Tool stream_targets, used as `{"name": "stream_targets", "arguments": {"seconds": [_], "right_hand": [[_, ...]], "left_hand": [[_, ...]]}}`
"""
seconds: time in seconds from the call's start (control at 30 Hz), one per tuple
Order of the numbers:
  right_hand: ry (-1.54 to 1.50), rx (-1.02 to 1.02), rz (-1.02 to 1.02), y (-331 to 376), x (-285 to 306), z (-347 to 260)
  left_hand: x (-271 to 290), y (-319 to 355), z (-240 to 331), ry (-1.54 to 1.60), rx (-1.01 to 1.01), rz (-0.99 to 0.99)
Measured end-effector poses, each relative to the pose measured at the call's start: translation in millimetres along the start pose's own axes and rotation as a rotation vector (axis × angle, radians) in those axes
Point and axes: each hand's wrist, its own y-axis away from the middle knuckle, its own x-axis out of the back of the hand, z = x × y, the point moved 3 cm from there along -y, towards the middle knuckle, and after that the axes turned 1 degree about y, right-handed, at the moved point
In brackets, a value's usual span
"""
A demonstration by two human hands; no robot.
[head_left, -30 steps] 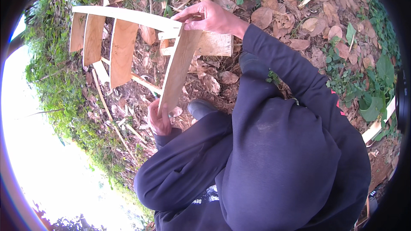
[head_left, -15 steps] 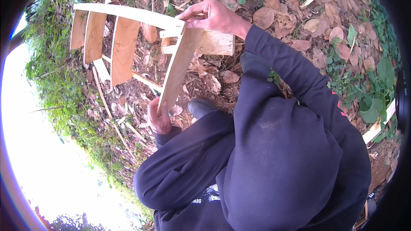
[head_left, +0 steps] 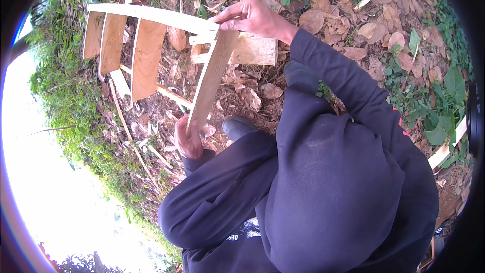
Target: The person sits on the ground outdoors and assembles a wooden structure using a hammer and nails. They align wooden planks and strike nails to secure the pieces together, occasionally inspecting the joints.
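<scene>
Leaf-strewn brown ground (head_left: 348, 65) fills our head view. Our right hand (head_left: 252, 18) pinches a flat, tan, grained wooden board (head_left: 214, 71), slanting between our hands, where it meets a long, pale wooden strip (head_left: 151, 16); our left hand (head_left: 188, 139) clasps its lower end.

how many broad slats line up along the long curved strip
4: leftmost slat, second slat and third slat from left along the strip; held slat at its right end, between left hand and right hand. More may be hidden.

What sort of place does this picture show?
Outdoors, probably a garden or woodland edge: large dry brown leaves litter the reddish-brown soil, with broad-leaved green plants at right and low green grassy growth at left.
</scene>
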Motion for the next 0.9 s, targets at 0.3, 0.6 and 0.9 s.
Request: {"name": "stream_targets", "arguments": {"seconds": [0.3, 0.6, 0.9], "right_hand": [[-0.051, 0.027, 0.017, 0.5, -1.0, 2.3], [-0.105, -0.013, -0.001, 2.5, -1.6, 6.6], [-0.105, -0.086, -0.028, 1.6, -2.2, 7.8]], "left_hand": [[2.3, 0.5, -4.9, -0.027, -0.030, 0.030], [2.0, 3.0, -9.8, -0.009, 0.010, 0.032], [2.5, 2.2, -12.0, -0.075, -0.028, 0.014]]}}
